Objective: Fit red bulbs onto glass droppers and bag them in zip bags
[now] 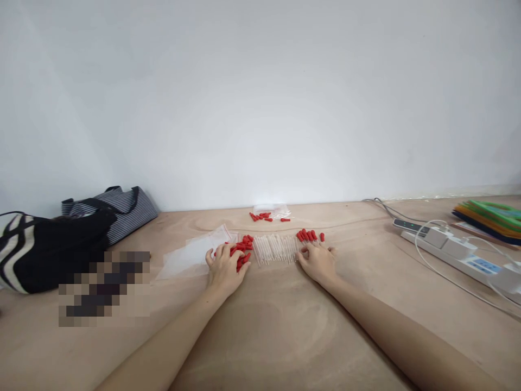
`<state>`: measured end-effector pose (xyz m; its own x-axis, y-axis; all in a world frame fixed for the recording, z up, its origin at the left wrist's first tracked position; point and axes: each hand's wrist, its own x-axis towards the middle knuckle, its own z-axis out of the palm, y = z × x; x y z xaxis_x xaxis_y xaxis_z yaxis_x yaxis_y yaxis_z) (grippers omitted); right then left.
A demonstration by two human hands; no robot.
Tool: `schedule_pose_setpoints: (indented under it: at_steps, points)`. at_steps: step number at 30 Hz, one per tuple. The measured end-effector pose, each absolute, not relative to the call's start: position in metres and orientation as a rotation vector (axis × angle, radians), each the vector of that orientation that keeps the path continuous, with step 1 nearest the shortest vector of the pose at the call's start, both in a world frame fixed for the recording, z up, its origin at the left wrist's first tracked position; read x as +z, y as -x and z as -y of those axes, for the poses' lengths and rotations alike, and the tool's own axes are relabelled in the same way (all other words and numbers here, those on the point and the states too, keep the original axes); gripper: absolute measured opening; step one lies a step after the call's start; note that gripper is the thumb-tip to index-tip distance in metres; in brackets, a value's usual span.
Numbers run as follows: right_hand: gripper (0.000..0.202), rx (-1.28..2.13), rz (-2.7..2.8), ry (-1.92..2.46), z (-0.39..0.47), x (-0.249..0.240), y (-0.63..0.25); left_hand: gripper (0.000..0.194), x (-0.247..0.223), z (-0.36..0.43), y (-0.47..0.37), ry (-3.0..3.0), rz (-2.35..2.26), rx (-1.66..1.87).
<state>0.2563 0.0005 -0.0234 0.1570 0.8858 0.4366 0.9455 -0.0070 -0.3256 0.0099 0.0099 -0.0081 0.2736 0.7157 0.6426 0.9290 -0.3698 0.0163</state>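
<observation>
A pale wall [285, 98] rises behind a wide wooden table [277, 326]. At the left lies a black bag [52, 250] with white stripes, a finely striped bag [138, 217] just beyond it. At the right, a white power strip [482, 266] holds plugs and cables, and a stack of coloured boards [488, 220] sits farther right. Flat clear plastic bags [189, 255] overlap left of centre.

The left hand [226, 269] lies over a pile of red pieces [245, 246], its fingers apart and curved among them; whether any piece is pinched, I cannot tell. The right hand [319, 263] rests at the right end of a row of thin pale sticks [274, 248], its fingers bent; whether the tips are together or clamped on a stick is hidden. The sticks lie side by side between the hands, pointing near to far.

A small group of red pieces [305, 235] sits just beyond the right hand, with one single red piece [322, 237] to its right. At the far edge, a few scattered red pieces [260, 217] lie by what looks like another clear bag [271, 208].
</observation>
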Motion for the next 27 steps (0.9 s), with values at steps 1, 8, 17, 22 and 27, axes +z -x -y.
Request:
schedule_pose_setpoints:
  at_steps: [1, 8, 17, 22, 27]
  points:
    - [0.028, -0.147, 1.725, 1.925, -0.002, -0.023, -0.255, 0.010, -0.008, -0.011, -0.011, 2.190, 1.493, -0.808]
    - [0.025, -0.068, 1.725, 1.998, -0.007, -0.018, -0.252, 0.006, -0.008, -0.013, -0.017, 2.165, 1.530, -0.898]
    - [0.032, 0.079, 1.806, 2.280, -0.010, -0.009, -0.257, 0.009, 0.004, 0.008, -0.026, 2.490, 1.288, -0.987]
    - [0.030, 0.075, 1.874, 2.294, -0.008, -0.003, -0.258, 0.006, 0.000, 0.023, -0.035, 2.812, 1.183, -0.855]
    - [0.029, 0.051, 1.872, 2.337, -0.009, -0.003, -0.257, 0.018, -0.007, 0.022, -0.041, 2.906, 1.216, -0.898]
